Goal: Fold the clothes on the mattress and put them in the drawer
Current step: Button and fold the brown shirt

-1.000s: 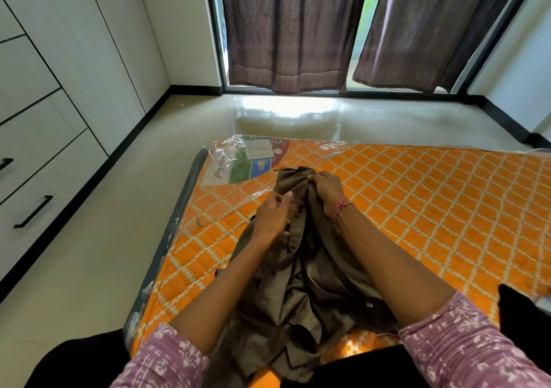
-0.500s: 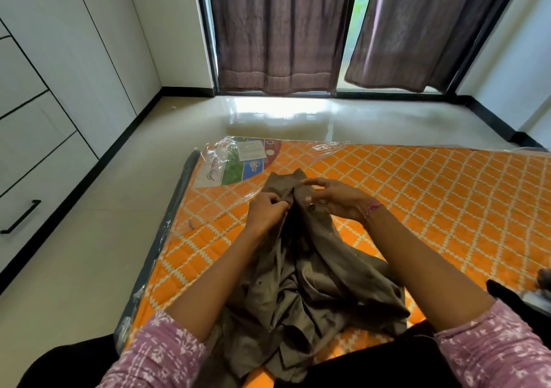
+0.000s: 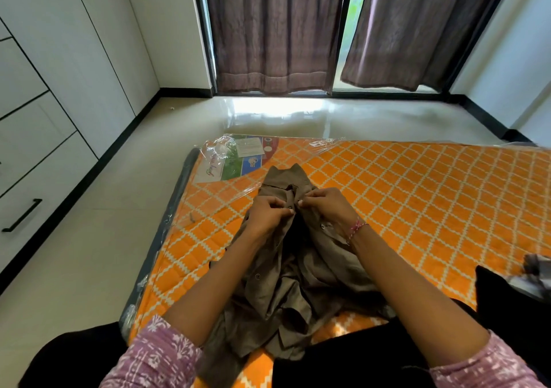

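A crumpled olive-brown button shirt (image 3: 286, 292) lies on the orange patterned mattress (image 3: 417, 197) in front of me, its collar pointing away. My left hand (image 3: 267, 213) pinches the left front edge near a button just below the collar. My right hand (image 3: 325, 206), with a pink thread band at the wrist, pinches the right front edge. The two hands meet fingertip to fingertip over the shirt's opening. White drawers with a black handle (image 3: 22, 214) stand along the left wall.
A dark garment (image 3: 507, 295) and a grey cloth (image 3: 536, 265) lie at the mattress's right edge. Clear plastic wrap and a printed label (image 3: 238, 158) cover the mattress's far left corner. Shiny floor lies between mattress and drawers; curtains hang over the window behind.
Both hands have come together at the shirt's front just below the collar; the right hand drew in from the right. The view tilted slightly.
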